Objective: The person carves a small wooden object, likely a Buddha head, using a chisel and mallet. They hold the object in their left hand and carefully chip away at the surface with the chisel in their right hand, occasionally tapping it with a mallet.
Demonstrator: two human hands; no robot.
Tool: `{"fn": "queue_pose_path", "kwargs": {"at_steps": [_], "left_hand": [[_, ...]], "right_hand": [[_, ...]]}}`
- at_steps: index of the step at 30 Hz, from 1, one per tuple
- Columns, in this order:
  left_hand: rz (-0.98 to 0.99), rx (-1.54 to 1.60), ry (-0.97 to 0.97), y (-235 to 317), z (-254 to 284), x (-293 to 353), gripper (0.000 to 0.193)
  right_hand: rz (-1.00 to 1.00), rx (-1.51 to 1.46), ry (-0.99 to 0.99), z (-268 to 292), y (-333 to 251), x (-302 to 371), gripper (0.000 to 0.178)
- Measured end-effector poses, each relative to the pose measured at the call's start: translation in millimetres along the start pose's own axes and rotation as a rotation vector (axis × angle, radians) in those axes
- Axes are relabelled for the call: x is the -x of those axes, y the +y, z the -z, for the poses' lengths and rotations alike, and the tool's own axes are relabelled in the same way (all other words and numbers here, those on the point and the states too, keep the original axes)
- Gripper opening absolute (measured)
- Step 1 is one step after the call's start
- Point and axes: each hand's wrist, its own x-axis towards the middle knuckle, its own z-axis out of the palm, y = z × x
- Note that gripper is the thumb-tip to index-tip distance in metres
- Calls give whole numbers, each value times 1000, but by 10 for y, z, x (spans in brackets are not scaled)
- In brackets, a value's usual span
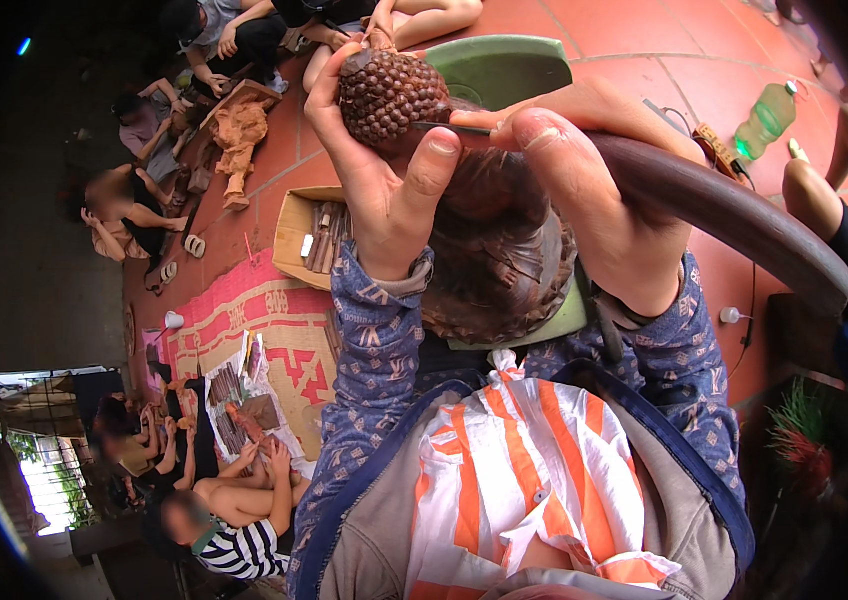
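A dark brown wooden statue (504, 255) leans in front of me, its head (392, 98) covered in rows of small round knobs. My left hand (384, 185) cups this head, fingers round its far side, thumb against a thin metal blade. The blade belongs to a carving knife (719, 205) whose long dark handle passes through my right hand (594, 190) and reaches out to the right. My right hand is closed on it, thumb on top and fingertips near the knobs. Under and behind the statue is a green plastic seat (504, 70).
A cardboard box (294, 235) of carving tools stands left, beside a red patterned mat (279, 310) with more tools. Several people sit along the left, near a reddish carved figure (240, 140). Right are a green bottle (766, 122), a power strip (714, 150) and a cord.
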Motion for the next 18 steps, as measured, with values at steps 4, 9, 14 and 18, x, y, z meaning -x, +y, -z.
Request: {"fn": "queue_pose_path", "kwargs": {"at_steps": [4,9,14,18], "left_hand": [[12,-4,47,58,-88,23,75],[-24,-88,80,36,-73,54,75],[-3,-42,63,-10,-42,67,80],[-50,-9,-12,-39,16,77,84]], "right_hand": [[-52,-150,8,68,163,-114,11],[-46,-253,-261,196,267,-248,11],[243,69,-407,307,191,-299,18],[258,-114,-479,318,264,-231,21]]}}
